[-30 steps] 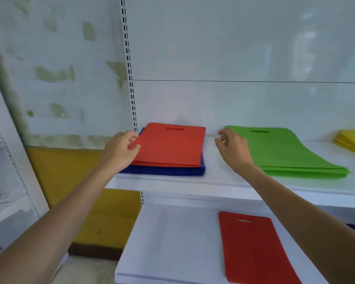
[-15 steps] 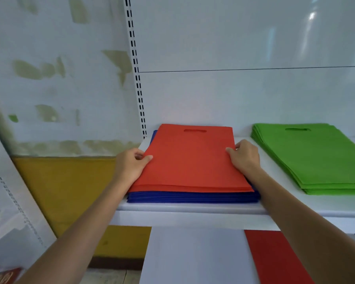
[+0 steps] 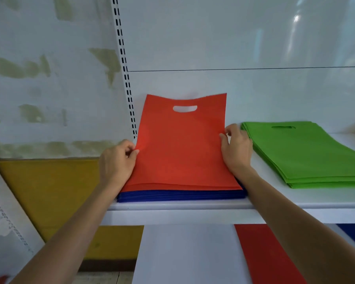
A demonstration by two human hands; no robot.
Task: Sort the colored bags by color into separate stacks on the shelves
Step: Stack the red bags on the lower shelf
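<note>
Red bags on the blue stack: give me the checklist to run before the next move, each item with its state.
1. Left hand pinches the left edge of the red bags: ok.
2. Right hand pinches their right edge: ok.
3. Red bags free of the blue stack: not ok. The far end with the handle hole is raised, but the near edge rests on the blue.
4. Every red layer in the grip and no blue one caught: cannot tell.
5. Matching stack to move them to: ok. A lone red bag lies flat on the lower shelf, partly behind the right arm.
</note>
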